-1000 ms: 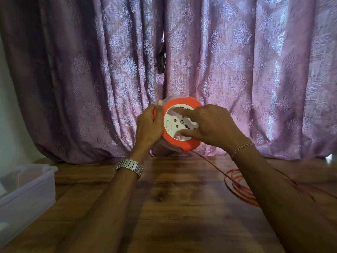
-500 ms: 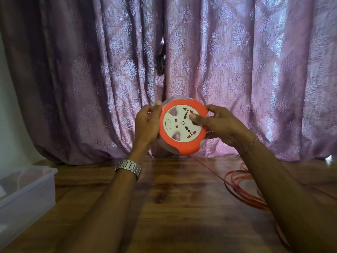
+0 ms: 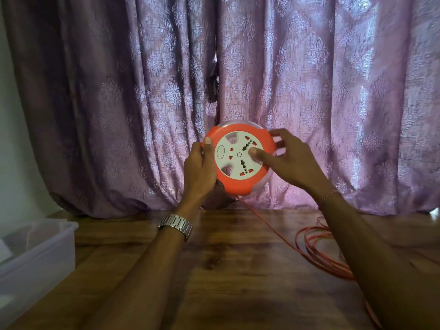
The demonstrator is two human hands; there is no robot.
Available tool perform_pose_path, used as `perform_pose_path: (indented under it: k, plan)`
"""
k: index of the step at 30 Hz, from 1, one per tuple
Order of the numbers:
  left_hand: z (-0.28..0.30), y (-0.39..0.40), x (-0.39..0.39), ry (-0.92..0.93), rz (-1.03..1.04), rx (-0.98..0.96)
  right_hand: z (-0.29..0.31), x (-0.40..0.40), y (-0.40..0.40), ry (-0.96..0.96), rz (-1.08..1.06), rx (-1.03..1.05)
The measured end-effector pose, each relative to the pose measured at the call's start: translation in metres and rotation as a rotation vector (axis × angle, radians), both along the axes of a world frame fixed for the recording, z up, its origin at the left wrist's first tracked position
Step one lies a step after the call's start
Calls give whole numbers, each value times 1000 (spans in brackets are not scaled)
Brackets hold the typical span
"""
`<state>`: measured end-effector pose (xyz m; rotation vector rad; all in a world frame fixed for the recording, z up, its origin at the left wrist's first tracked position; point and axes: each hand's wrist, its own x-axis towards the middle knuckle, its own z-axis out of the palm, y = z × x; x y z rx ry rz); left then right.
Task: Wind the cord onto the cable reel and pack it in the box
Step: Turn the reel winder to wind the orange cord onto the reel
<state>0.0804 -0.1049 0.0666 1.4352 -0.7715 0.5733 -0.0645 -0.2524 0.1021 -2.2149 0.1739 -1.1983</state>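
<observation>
Head view: both hands' grips clasp the cable reel [image 3: 238, 160], hiding its rim; cord [image 3: 316, 256] runs off-frame.

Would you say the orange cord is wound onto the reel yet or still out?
Mostly out. The orange cord trails from the reel into loose loops on the table.
</observation>
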Motion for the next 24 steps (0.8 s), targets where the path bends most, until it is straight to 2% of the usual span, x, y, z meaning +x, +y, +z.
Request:
perform_pose_path:
  k: [2, 4, 8, 10, 12, 19, 24]
  plan:
    - [2, 1, 0, -3, -1, 16, 4, -5, 0, -103, -93, -292]
    - [3, 2, -1, -5, -11, 12, 10, -11, 2, -143, -63, -542]
    - [3, 1, -3, -27, 0, -9, 13, -12, 13, 83, 48, -799]
    - [3, 0, -2, -53, 24, 0, 9, -10, 20, 197, 15, -846]
    - [1, 0, -1, -70, 35, 11, 8, -9, 25, 230, -36, -873]
    - [-1, -2, -3, -77, 24, 24, 9, -11, 34, 295, -89, -873]
    - [0, -1, -3, -70, 38, 32, 6, -13, 36, 249, -187, -938]
